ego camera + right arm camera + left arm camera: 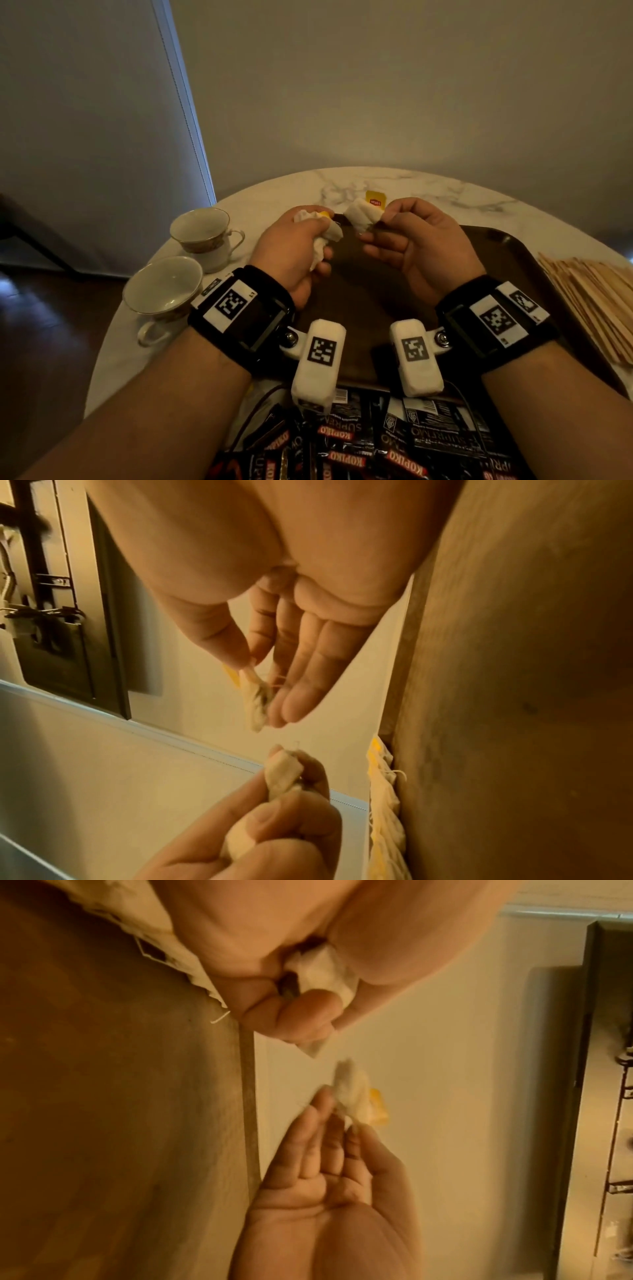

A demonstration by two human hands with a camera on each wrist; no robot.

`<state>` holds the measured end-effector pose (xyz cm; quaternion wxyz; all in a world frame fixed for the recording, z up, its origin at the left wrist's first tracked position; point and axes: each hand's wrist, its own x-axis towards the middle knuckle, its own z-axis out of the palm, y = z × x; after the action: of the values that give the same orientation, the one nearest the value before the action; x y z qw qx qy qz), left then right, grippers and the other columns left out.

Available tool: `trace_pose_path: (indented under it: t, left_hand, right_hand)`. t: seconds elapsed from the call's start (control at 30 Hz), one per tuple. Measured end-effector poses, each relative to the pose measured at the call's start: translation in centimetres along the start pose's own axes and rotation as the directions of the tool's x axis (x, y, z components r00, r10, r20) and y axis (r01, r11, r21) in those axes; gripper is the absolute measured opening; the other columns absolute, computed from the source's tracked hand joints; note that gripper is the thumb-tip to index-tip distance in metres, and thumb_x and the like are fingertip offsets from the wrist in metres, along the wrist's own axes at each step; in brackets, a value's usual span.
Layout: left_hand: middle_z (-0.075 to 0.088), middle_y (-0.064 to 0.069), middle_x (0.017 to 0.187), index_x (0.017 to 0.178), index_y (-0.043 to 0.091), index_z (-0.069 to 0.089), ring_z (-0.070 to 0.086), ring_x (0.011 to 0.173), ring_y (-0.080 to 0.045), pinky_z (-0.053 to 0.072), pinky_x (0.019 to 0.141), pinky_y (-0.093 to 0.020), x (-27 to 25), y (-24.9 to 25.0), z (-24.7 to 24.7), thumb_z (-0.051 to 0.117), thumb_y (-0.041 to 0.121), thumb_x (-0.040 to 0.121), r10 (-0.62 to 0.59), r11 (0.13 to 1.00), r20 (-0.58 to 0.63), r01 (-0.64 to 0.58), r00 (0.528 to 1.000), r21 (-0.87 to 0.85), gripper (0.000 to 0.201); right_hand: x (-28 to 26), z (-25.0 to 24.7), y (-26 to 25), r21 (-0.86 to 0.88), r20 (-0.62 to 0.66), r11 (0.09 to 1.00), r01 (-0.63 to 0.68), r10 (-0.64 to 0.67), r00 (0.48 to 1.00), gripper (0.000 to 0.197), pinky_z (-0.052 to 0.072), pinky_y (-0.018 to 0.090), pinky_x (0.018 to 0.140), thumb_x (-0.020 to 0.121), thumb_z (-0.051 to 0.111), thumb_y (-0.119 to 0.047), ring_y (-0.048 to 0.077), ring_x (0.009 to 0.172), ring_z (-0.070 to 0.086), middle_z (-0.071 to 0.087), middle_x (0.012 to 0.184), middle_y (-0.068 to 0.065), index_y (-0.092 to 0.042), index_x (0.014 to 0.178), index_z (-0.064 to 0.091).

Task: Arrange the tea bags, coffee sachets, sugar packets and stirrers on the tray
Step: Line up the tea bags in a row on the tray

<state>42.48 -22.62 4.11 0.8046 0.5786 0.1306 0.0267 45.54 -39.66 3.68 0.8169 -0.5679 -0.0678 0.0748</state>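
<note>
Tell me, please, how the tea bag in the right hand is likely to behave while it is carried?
Probably limp: the tea bag sags from the right hand, pinched by one end. Likely very light, since thumb and fingertip alone hold it. Possibly easy to tear or snag, as thin paper and loose thread show in the right wrist view.

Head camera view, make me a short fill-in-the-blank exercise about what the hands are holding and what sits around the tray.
1. The left hand grips a bunch of white paper ____.
2. The right hand pinches one white tea bag above the dark brown ____.
3. Two white gold-rimmed teacups stand on the marble table to the ____ of the tray.
4. The pale wooden stirrers lie at the tray's ____ side.

Missing words: tea bags; tray; left; right
</note>
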Motion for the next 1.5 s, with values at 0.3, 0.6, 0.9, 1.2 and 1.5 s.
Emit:
trace_pose_path:
  t: [0.3,0.6,0.9,1.2,1.5]
  left_hand:
    - [0.063,-0.001,0.085,0.109,0.021,0.071,0.042,0.051,-0.009,0.024,0.037,-0.016,-0.4,-0.1,-0.1,0.070,0.046,0.092,-0.157,0.986,0.186,0.166,0.970,-0.029,0.030]
    - [0.061,-0.002,0.074,0.096,0.018,0.061,0.041,0.045,-0.009,0.025,0.035,-0.016,-0.5,0.0,-0.1,0.069,0.009,0.094,-0.031,0.999,0.153,0.025,0.988,0.044,0.012]
    - [0.061,-0.003,0.071,0.094,0.016,0.066,0.040,0.047,-0.009,0.026,0.036,-0.017,-0.2,0.0,-0.3,0.071,0.015,0.092,0.037,0.995,0.112,-0.047,0.993,0.086,0.006]
    - [0.058,-0.003,0.071,0.091,0.017,0.065,0.041,0.050,-0.011,0.028,0.038,-0.019,-0.1,-0.2,-0.8,0.072,0.013,0.093,0.089,0.985,0.065,-0.098,0.994,0.144,0.008]
    - [0.066,-0.003,0.084,0.092,0.023,0.064,0.053,0.066,-0.017,0.038,0.053,-0.025,1.0,0.9,-1.8,0.062,0.022,0.098,0.166,0.985,-0.270,-0.147,0.948,0.091,0.007]
  right_hand:
    - [-0.4,0.3,0.1,-0.058,0.069,0.993,0.099,-0.095,0.993,0.013,0.057,0.030,0.058,0.098,0.058,-0.006,0.020,0.074,0.067,0.072,0.095,0.008,-0.016,0.090,0.064]
    - [0.1,0.1,0.1,-0.039,0.125,0.998,-0.047,0.052,0.991,0.033,0.059,0.032,0.066,0.089,0.062,-0.035,0.020,0.089,0.072,0.073,0.104,0.006,-0.016,0.115,0.068]
    - [0.2,0.2,0.6,-0.078,0.063,0.996,0.033,-0.028,0.998,0.023,0.060,0.032,0.073,0.077,0.073,-0.023,0.020,0.087,0.072,0.075,0.095,0.009,-0.011,0.097,0.069]
    - [-0.5,1.0,0.0,-0.131,0.079,0.991,0.008,0.002,0.997,0.030,0.063,0.033,0.075,0.080,0.072,-0.005,0.025,0.093,0.075,0.077,0.105,0.013,-0.011,0.108,0.067]
    - [3.4,2.1,-0.8,-0.168,-0.091,0.973,-0.157,0.143,0.985,0.018,0.062,0.033,0.072,0.088,0.069,0.008,0.019,0.069,0.070,0.070,0.087,0.012,-0.008,0.090,0.061]
